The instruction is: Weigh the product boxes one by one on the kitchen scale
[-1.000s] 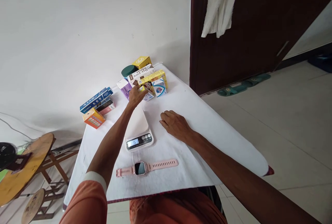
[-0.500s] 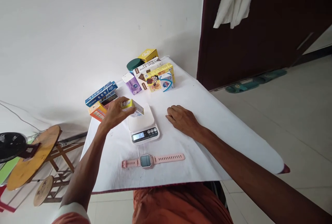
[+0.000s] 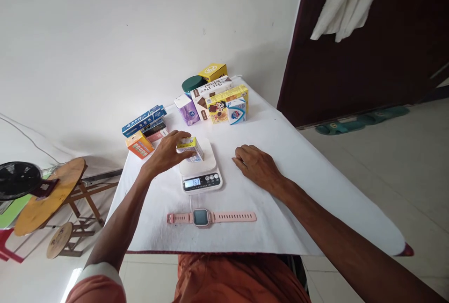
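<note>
A small yellow-and-white box (image 3: 192, 149) is between the thumb and fingers of my left hand (image 3: 170, 152), at the white platform of a digital kitchen scale (image 3: 201, 169). Whether the box's full weight rests there I cannot tell. The lit display seems to read 363. My right hand (image 3: 257, 165) lies loosely curled on the cloth to the right of the scale, with nothing visible in it. Nearer to me, a pink-strapped smartwatch (image 3: 201, 218) is stretched out flat. Left of my left hand sit an orange box (image 3: 139, 145) and long blue boxes (image 3: 143, 121).
Against the wall stand a purple-and-white box (image 3: 187, 110), a white Super Meal box (image 3: 210, 89), a yellow box (image 3: 216, 106), a blue-and-white box (image 3: 236, 111) and a green-lidded jar (image 3: 192, 83). White cloth (image 3: 298, 176) covers the table. A fan (image 3: 21, 180) and a wooden stool (image 3: 59, 240) are at left.
My left hand has brought the small box down and right onto the scale's platform, and the box is more upright. My right hand stays on the table. The view has shifted slightly left.
</note>
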`<control>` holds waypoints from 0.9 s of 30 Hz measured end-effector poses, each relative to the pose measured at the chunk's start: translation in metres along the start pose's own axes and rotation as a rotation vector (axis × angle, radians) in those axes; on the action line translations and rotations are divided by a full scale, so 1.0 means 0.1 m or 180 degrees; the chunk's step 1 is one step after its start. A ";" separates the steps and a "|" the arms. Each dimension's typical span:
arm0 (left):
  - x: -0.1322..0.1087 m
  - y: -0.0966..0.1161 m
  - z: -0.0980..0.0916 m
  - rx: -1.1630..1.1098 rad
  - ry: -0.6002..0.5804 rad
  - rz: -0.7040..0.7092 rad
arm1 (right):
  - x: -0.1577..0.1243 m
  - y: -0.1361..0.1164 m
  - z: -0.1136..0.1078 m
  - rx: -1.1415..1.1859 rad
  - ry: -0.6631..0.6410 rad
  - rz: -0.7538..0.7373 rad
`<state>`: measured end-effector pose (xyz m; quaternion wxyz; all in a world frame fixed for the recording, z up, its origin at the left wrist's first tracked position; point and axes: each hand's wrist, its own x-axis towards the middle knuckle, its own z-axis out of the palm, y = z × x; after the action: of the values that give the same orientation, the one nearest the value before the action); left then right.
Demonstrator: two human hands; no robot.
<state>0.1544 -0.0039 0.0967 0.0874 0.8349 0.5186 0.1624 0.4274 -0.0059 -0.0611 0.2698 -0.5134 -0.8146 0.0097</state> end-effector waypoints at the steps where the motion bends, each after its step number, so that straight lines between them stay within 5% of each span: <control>1: 0.00 0.01 0.00 0.0001 0.0002 0.0032 | 0.00 0.00 0.00 0.0000 0.0015 -0.0020; 7: -0.01 -0.10 -0.08 0.0032 0.0133 -0.0190 | -0.03 0.03 0.04 0.0112 0.0135 -0.0120; 14: 0.19 -0.68 -0.42 0.0631 0.0755 -0.1320 | -0.03 0.03 0.03 0.0171 0.0159 -0.0137; 21: 0.59 -1.25 -0.41 0.1386 0.0416 -0.2128 | -0.03 0.03 0.03 0.0186 0.0129 -0.0124; 27: 0.71 -1.30 -0.45 0.1545 0.0098 -0.1993 | -0.03 0.04 0.04 0.0194 0.0146 -0.0136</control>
<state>0.0586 0.1170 0.1112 -0.0749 0.6302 0.7727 0.0130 0.4305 -0.0054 -0.0667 0.3040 -0.4875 -0.8183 0.0170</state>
